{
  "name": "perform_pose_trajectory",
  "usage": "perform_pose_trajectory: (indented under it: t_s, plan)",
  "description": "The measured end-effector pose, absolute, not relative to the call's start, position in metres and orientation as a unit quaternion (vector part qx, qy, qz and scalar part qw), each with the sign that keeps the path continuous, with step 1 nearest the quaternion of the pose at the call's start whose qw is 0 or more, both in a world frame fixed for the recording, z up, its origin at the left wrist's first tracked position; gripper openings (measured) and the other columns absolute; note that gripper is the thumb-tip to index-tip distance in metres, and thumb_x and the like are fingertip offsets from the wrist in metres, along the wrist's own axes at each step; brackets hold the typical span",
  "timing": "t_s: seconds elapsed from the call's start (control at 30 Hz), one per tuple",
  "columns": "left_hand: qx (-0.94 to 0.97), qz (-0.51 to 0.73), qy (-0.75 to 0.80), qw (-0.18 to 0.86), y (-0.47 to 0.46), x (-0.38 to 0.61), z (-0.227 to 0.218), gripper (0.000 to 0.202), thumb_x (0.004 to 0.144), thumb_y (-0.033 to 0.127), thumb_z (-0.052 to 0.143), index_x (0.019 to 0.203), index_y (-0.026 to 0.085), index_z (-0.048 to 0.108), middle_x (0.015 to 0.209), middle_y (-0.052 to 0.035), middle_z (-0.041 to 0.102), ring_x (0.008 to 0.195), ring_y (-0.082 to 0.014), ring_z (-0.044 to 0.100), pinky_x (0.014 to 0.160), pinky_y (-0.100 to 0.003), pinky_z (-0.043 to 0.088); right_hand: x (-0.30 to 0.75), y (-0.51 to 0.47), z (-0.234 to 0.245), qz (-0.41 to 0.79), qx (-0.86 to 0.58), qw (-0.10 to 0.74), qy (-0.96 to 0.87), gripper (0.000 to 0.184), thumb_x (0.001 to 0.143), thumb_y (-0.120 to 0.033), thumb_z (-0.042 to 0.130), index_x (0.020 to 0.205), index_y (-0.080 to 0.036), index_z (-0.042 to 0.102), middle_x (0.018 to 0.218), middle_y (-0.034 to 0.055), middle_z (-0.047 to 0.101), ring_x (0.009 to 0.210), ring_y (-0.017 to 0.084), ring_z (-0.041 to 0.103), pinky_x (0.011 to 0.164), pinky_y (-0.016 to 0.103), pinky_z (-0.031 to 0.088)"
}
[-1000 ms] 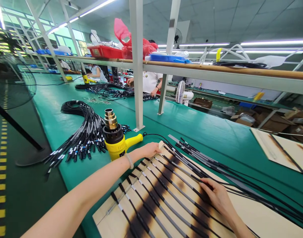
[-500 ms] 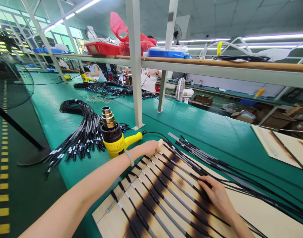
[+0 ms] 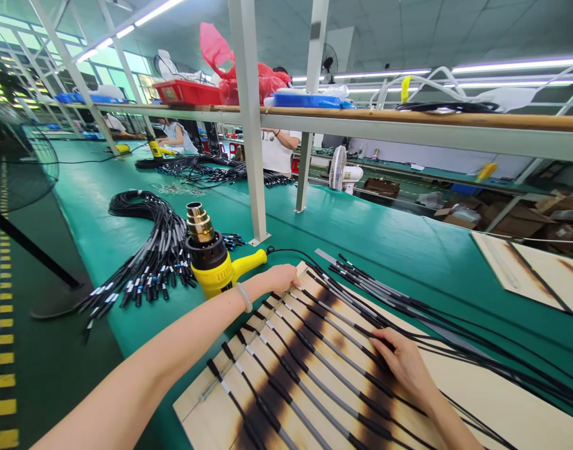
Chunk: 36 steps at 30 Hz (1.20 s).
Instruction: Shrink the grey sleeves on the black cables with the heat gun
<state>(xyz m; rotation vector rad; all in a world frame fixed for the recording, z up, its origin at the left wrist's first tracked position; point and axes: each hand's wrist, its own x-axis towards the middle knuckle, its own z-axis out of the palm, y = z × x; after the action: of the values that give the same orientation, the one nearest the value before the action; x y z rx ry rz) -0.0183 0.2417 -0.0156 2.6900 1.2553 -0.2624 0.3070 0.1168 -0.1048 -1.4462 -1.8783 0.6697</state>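
On the counter (image 3: 375,231), lower centre, a cable (image 3: 347,319) is seemingly being aligned, pinched by the right hand (image 3: 403,359); left hand (image 3: 284,278) grip unclear; steadiness seems needed.

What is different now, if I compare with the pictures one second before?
The co-worker's arm beside the post rose, away from the far cables. The view shifted slightly. The left hand stays at the board's end, the right hand at a cable.
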Motion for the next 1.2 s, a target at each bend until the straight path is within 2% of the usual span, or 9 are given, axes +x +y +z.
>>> perform_pose_trajectory:
  t_s: [0.27,0.47,0.67,0.77,0.87,1.0,1.1,1.2]
  plan:
    - [0.899,-0.167,0.403,0.033,0.23,-0.016,-0.008,0.048,0.077,0.003,0.049,0.114,0.028,0.065,0.095,-0.0069,0.058,0.086,-0.02,0.052,0.065,-0.023,0.039,0.323,0.109,-0.106,0.233,-0.541,0.3,-0.75,0.03,0.085,-0.041,0.047,0.084,-0.02,0.067,0.081,0.007,0.064,0.073,0.021,0.062,0.068,0.034,0.049]
    - [0.895,-0.17,0.41,0.033,0.23,-0.015,-0.013,0.045,0.081,0.004,0.045,0.113,0.028,0.065,0.094,-0.0087,0.057,0.089,-0.0222,0.051,0.064,-0.024,0.038,0.344,0.101,-0.116,0.233,-0.537,0.316,-0.747,0.029,0.084,-0.042,0.05,0.082,-0.019,0.069,0.078,0.008,0.062,0.07,0.021,0.061,0.064,0.034,0.05]
    - [0.893,-0.173,0.414,0.033,0.226,-0.015,-0.01,0.049,0.08,0.003,0.045,0.118,0.029,0.062,0.1,-0.0089,0.055,0.091,-0.0227,0.052,0.064,-0.024,0.041,0.351,0.101,-0.118,0.221,-0.536,0.311,-0.753,0.024,0.082,-0.036,0.052,0.082,-0.019,0.069,0.082,0.009,0.062,0.072,0.021,0.061,0.064,0.034,0.051]
    - [0.892,-0.142,0.428,0.032,0.222,-0.017,-0.011,0.052,0.081,0.002,0.043,0.123,0.03,0.057,0.106,-0.0083,0.056,0.095,-0.0219,0.054,0.072,-0.026,0.044,0.348,0.1,-0.116,0.194,-0.537,0.335,-0.749,0.024,0.081,-0.036,0.054,0.093,-0.019,0.067,0.089,0.0101,0.062,0.075,0.021,0.061,0.066,0.035,0.051]
    - [0.876,-0.065,0.477,0.034,0.215,-0.022,-0.018,0.048,0.089,0.01,0.038,0.133,0.026,0.046,0.125,-0.0107,0.051,0.11,-0.024,0.052,0.088,-0.033,0.045,0.335,0.1,-0.112,0.144,-0.516,0.36,-0.764,0.021,0.083,-0.037,0.056,0.091,-0.02,0.066,0.091,0.0095,0.061,0.082,0.022,0.059,0.072,0.037,0.05]
    - [0.83,0.006,0.548,0.1,0.206,-0.028,-0.03,0.051,0.098,0.036,0.024,0.144,0.015,0.025,0.147,-0.0142,0.033,0.136,-0.0271,0.03,0.107,-0.038,0.031,0.311,0.1,-0.107,0.095,-0.497,0.328,-0.798,0.016,0.082,-0.037,0.06,0.079,-0.022,0.066,0.086,0.0077,0.06,0.081,0.023,0.055,0.073,0.04,0.047]
    - [0.822,0.031,0.546,0.16,0.203,-0.032,-0.038,0.054,0.097,0.04,0.022,0.145,0.014,0.022,0.15,-0.0104,0.028,0.14,-0.025,0.019,0.111,-0.036,0.025,0.303,0.1,-0.109,0.077,-0.501,0.304,-0.807,0.015,0.083,-0.033,0.059,0.075,-0.023,0.066,0.085,0.0073,0.059,0.079,0.023,0.054,0.07,0.04,0.046]
    - [0.823,0.048,0.534,0.188,0.202,-0.033,-0.043,0.057,0.096,0.044,0.021,0.145,0.014,0.023,0.15,-0.0085,0.028,0.14,-0.024,0.021,0.112,-0.035,0.024,0.306,0.099,-0.113,0.076,-0.491,0.305,-0.813,0.016,0.084,-0.031,0.057,0.073,-0.023,0.066,0.086,0.0072,0.059,0.079,0.023,0.054,0.069,0.039,0.046]
